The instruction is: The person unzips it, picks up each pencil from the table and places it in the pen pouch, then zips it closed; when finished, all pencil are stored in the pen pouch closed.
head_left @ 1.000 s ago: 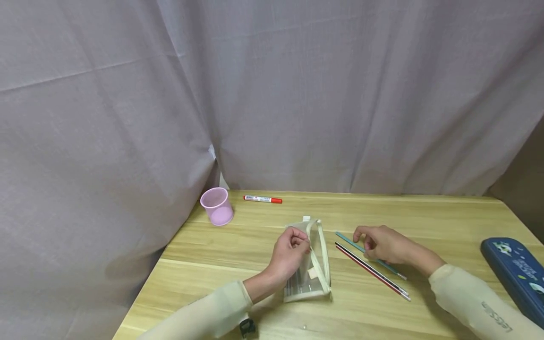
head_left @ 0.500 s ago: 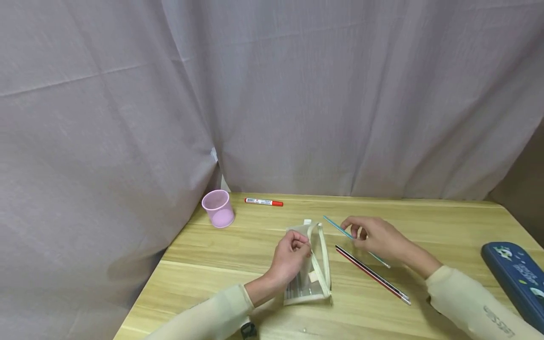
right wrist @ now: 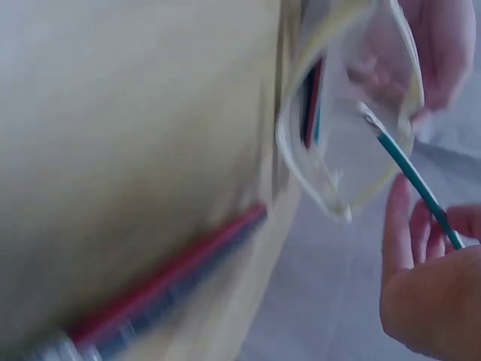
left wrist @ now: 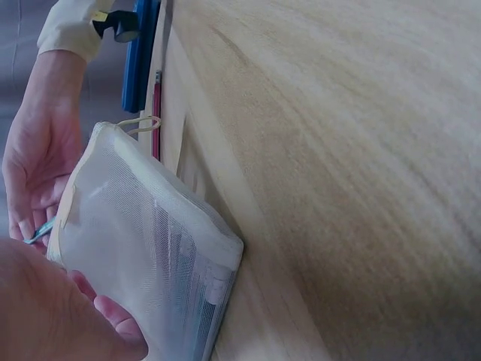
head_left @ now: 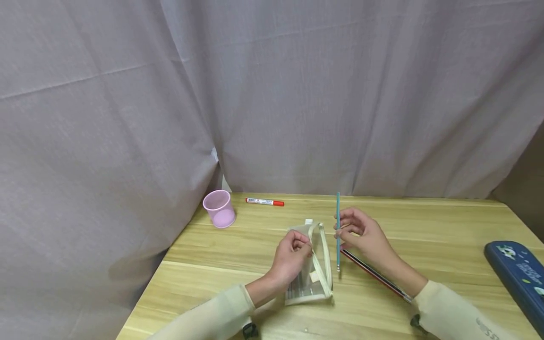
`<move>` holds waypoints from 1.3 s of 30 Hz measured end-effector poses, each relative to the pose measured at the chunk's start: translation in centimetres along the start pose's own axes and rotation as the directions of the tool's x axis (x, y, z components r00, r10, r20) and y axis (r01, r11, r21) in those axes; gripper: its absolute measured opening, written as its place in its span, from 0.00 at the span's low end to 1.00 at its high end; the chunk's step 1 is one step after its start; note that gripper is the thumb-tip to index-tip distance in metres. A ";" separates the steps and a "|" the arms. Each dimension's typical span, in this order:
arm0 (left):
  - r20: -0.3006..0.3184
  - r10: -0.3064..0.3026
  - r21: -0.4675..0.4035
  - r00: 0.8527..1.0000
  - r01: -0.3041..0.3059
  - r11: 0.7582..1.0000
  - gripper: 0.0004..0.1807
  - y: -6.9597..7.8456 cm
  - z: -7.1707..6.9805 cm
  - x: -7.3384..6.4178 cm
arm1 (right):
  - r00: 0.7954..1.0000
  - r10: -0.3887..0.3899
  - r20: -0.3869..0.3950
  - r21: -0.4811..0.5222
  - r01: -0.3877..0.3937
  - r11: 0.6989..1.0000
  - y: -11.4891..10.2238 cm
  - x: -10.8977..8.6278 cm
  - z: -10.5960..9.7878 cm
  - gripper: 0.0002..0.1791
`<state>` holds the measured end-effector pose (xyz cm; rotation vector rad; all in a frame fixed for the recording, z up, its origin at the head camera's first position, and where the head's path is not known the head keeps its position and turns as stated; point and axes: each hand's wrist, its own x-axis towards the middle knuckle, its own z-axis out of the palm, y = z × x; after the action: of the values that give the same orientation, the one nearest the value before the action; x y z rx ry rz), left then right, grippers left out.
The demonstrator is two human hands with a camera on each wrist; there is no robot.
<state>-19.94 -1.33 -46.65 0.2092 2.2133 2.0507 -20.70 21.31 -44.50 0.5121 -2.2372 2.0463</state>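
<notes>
Presently the teal pencil [right wrist: 410,174] sits between the thumb and fingers of the right hand [head_left: 366,240], its eraser end angled toward the mouth of the mesh pouch [head_left: 302,285]. Held near mid-shaft, it could swivel if that end knocked the pouch's zip edge. The pouch stands just left of the right hand; the left hand [head_left: 289,257] pinches one side of its mouth, and a slackened pinch might let the soft sides fold together. Pencils lying inside [right wrist: 311,109] could also snag an incoming end. Two striped pencils [head_left: 375,274] pass beneath the right wrist, where a low forearm might roll them. Past the left hand, the red-capped marker [head_left: 264,202] and pink cup [head_left: 223,217] look too far off to be bumped.
</notes>
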 end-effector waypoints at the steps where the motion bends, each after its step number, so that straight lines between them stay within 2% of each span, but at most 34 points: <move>1: -0.001 -0.001 0.001 1.000 0.001 1.000 0.07 0.0 0.0 0.0 | 1.000 0.001 -0.014 0.034 0.000 0.999 0.2 -0.2 0.3 0.18; 3: -0.006 -0.001 0.006 1.000 0.001 1.000 0.07 0.0 0.0 0.0 | 1.000 0.008 -0.030 0.098 -0.005 0.995 0.6 -0.7 1.0 0.17; 6: -0.017 0.001 0.012 1.000 -0.001 1.000 0.07 0.1 0.0 0.1 | 0.997 0.062 -0.045 0.136 -0.055 0.989 1.0 -1.2 2.0 0.17; 11: -0.030 -0.001 0.013 1.000 0.001 1.000 0.07 0.2 -0.1 0.3 | 0.987 0.154 -0.040 0.099 -0.149 0.984 1.3 -1.6 3.4 0.22; 18: -0.035 0.004 -0.006 0.999 -0.004 1.000 0.07 0.3 -0.1 0.2 | 0.974 0.223 -0.035 0.083 -0.220 0.972 1.3 -1.7 4.2 0.25; 26: -0.044 0.010 -0.006 0.999 -0.010 1.000 0.07 0.4 0.1 0.1 | 0.930 0.368 -0.028 0.105 -0.363 0.926 1.2 -1.7 5.0 0.26; 34: -0.026 0.013 -0.016 1.000 -0.013 1.000 0.06 0.3 0.2 0.3 | 0.917 0.398 -0.024 0.036 -0.397 0.917 1.2 -1.5 5.7 0.22; 39: -0.032 0.017 -0.028 0.999 -0.018 0.999 0.07 0.2 0.3 0.1 | 0.909 0.414 -0.048 -0.003 -0.415 0.910 1.3 -1.5 6.0 0.20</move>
<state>-19.97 -0.98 -46.50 0.1957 2.2066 2.1072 -18.59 15.79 -46.86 -0.0241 -2.5006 2.1885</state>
